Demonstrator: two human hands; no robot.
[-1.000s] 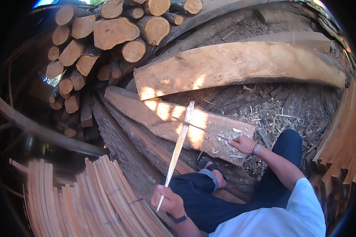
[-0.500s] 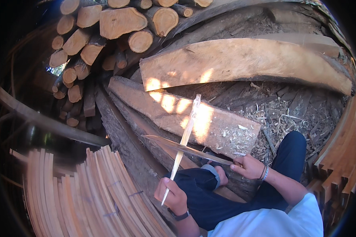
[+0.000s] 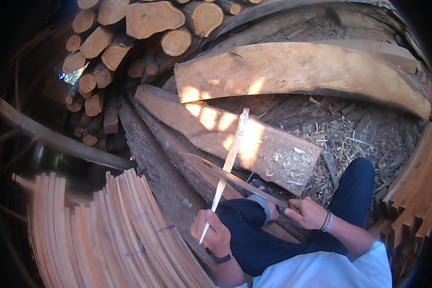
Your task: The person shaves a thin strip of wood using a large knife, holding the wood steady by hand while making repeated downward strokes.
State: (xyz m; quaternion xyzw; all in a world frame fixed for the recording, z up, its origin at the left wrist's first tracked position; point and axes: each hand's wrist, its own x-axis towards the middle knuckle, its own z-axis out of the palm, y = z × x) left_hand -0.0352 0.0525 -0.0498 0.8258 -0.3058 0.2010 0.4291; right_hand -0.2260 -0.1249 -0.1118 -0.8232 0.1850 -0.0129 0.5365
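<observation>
My left hand (image 3: 213, 231) is closed around the lower part of a pale, peeled stick (image 3: 232, 156). The stick slants up and away, its pointed near end poking out below my fingers. Its far end, rougher and knobbly, overlaps a sunlit plank (image 3: 273, 156); I cannot tell whether they touch. In my right hand (image 3: 309, 214) is the handle of a machete (image 3: 257, 186), mostly hidden by the fingers. The long blade points left and away and crosses the stick around its middle, seemingly against it.
A thick curved slab (image 3: 293, 69) lies beyond the plank. Cut logs (image 3: 176, 42) are piled at the far left. Bundled thin slats (image 3: 125, 216) stand near left, sawn boards (image 3: 410, 192) at right. Shavings (image 3: 350, 139) cover the ground, and a bare foot (image 3: 272, 210) shows below the plank.
My right hand has come slightly nearer to me, so the machete blade slants more steeply across the stick. Both hands keep their holds, and the whole view has shifted a little.
</observation>
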